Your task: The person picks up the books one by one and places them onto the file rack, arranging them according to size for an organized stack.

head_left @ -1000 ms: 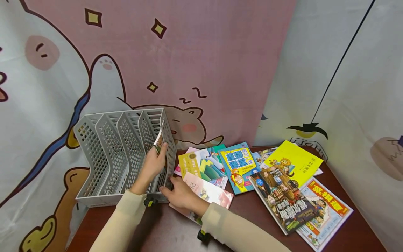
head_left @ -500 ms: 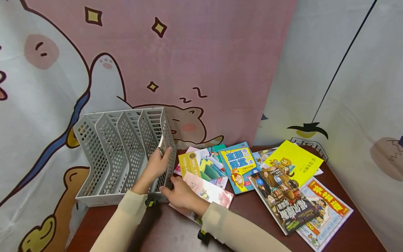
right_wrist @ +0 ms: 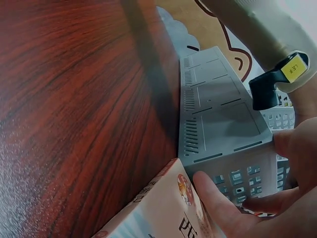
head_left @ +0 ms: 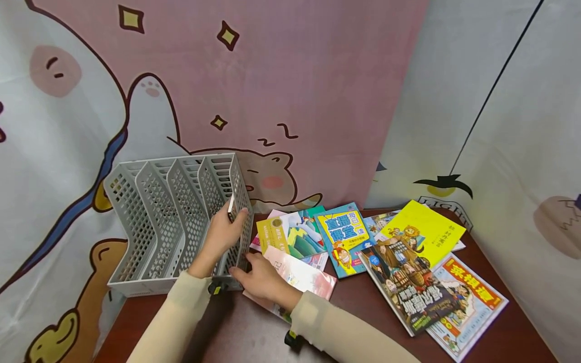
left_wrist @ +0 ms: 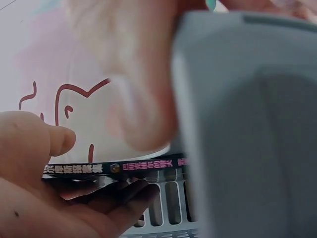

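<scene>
Seating the book [left_wrist: 143, 166] appears to be the step in hand, and a steady rack [head_left: 145, 286] should make it easier. From the left, the rack stands on the tabletop [head_left: 251, 330], its perforated walls and dividers forming four compartments. The book is in the rightmost one, near the outer wall, one edge showing above the left hand [head_left: 222, 229], which grasps it between thumb and fingers. Guide it parallel to the wall; the cover could catch on the perforations. The right hand [head_left: 260, 276] grips the near right corner of the rack; firm counter-pressure there should limit sliding. A pink book [head_left: 313, 280] lies below that hand. Further right lie a blue book [head_left: 341, 239], a dark book [head_left: 408, 287] overlapping a yellow book [head_left: 436, 232], and a red-titled book [head_left: 474, 307].
</scene>
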Available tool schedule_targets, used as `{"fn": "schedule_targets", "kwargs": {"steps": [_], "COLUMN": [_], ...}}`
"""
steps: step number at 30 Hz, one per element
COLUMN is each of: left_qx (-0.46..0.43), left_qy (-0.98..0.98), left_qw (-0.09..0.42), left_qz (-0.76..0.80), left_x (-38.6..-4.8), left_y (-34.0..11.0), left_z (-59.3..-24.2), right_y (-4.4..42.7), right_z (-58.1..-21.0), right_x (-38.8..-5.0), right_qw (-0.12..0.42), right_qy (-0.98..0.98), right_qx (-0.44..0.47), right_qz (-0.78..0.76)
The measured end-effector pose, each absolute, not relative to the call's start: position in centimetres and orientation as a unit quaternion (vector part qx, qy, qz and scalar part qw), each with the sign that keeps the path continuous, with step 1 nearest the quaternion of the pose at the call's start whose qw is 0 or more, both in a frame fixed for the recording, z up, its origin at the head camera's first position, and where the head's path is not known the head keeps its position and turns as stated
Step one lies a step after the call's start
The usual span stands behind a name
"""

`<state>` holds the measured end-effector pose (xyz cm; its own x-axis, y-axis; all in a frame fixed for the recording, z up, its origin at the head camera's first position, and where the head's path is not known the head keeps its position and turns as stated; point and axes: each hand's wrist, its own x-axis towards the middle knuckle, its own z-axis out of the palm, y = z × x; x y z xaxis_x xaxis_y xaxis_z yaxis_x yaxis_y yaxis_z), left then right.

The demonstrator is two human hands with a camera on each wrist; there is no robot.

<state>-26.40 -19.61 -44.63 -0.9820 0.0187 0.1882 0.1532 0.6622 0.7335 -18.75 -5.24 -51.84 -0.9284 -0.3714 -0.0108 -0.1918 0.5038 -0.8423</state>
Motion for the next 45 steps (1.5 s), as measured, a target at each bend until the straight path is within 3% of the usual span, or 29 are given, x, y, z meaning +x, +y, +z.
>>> {"fn": "schedule_targets", "kwargs": {"steps": [8,19,34,37,45], "left_qx": [-0.045,-0.062,-0.150,-0.163,-0.159], "left_qy": [-0.915,-0.912,-0.860,-0.851,-0.871], "left_qw": [0.098,0.157,0.299,0.288,0.183], "left_qz": [-0.389,-0.373,-0.384,-0.407,-0.427], "left_x": [-26.1,-25.0,-22.4,-22.0,-20.9], "left_y": [-19.6,-19.5,-17.6,-17.4,-16.4], "left_z": [-44.2,-42.6,-40.8,-40.6,-41.3], "right_y": [-5.0,-4.1,0.6,2.7,7.7], "right_z": [-51.9,-51.5,-49.9,-48.9,-47.9], "right_x": [-18.7,-18.3,-18.6,-19.0,-19.0], "right_qw": [0.105,0.099,0.104,0.113,0.110], "right_qy": [0.864,0.858,0.825,0.798,0.795], "right_qx": [-0.166,-0.166,-0.137,-0.123,-0.078], "right_qz": [-0.464,-0.475,-0.539,-0.579,-0.591]}}
